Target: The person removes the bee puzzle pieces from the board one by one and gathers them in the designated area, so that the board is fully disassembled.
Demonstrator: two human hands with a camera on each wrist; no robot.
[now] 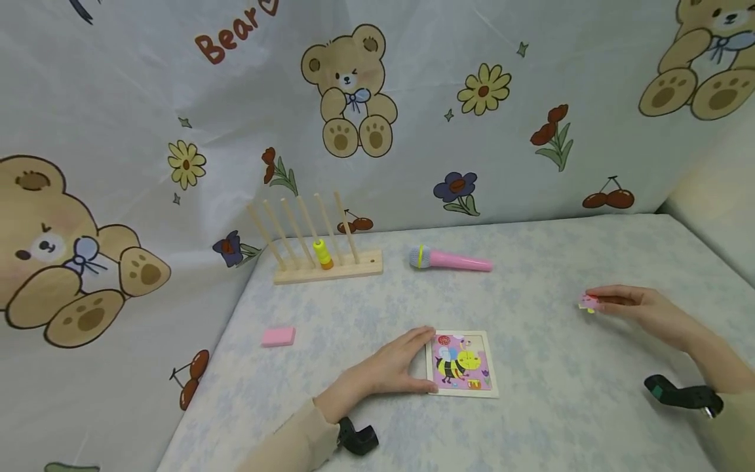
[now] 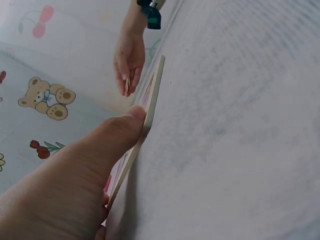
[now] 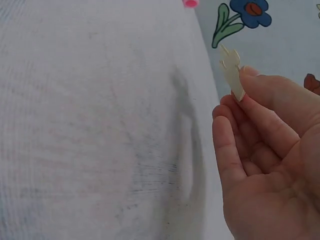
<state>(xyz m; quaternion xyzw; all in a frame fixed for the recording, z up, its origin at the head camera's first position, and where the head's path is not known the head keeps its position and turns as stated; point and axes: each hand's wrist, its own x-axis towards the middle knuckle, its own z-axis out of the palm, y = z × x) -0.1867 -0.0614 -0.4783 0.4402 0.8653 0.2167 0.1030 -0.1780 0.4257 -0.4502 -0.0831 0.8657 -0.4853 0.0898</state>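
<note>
A small jigsaw puzzle [image 1: 463,360] with a bee picture and a white frame lies on the table in front of me. My left hand [image 1: 392,367] holds its left side, thumb at the near corner and fingers at the far one. In the left wrist view the thumb lies against the frame's edge [image 2: 156,90]. Off to the right, above the table, my right hand [image 1: 643,311] pinches a pink and yellow jigsaw piece [image 1: 588,302] between thumb and fingers. The right wrist view shows the piece's pale, knobbed side [image 3: 232,72].
A wooden peg rack [image 1: 330,272] with yellow and orange beads [image 1: 322,252] on one peg stands at the back left. Right of it lies a pink toy microphone [image 1: 457,259]. A pink block [image 1: 278,337] is at the left. A bear-print cloth [image 1: 413,183] hangs behind the table.
</note>
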